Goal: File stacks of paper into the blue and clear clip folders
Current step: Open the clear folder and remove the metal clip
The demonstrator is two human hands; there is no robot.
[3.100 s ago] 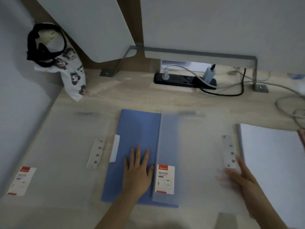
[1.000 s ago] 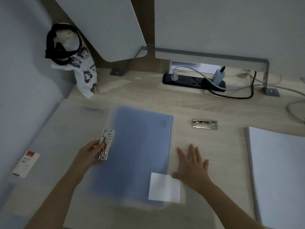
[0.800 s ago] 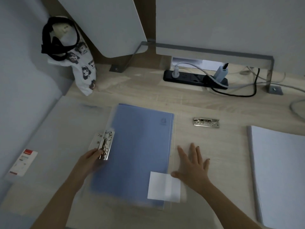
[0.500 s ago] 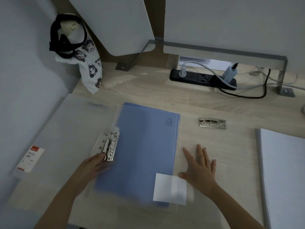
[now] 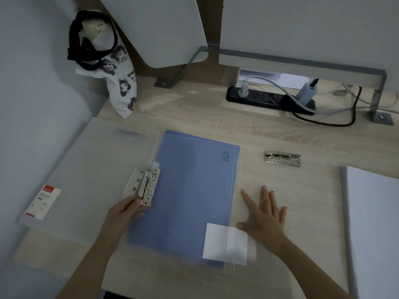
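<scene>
Since half a second ago little has shifted: the blue folder (image 5: 190,195) lies in much the same spot on the counter (image 5: 216,119), and both hands keep their places. Compared with three seconds ago, the clear cover that lay open to the right is now closed over the blue folder, and a loose metal clip (image 5: 282,159) sits on the bare wood to its right.

The blue folder lies flat near the counter's middle, under a translucent clear folder (image 5: 86,169) whose open half spreads out to the left. A white label (image 5: 224,243) shows at the lower right corner. The left hand (image 5: 127,212) has its fingers (image 5: 138,202) closed on the lower end of a metal clip mechanism (image 5: 149,186) at the blue folder's left edge. The right hand (image 5: 265,216) rests flat, palm down, fingers spread wide and holding nothing, just beside the folder's right edge.

A stack of white paper (image 5: 375,223) lies at the far right. A red-and-white product label (image 5: 42,201) shows on the clear folder's left side. At the back stand a black power strip (image 5: 269,100) with cables and a printed cloth bag (image 5: 112,70) in the corner.
</scene>
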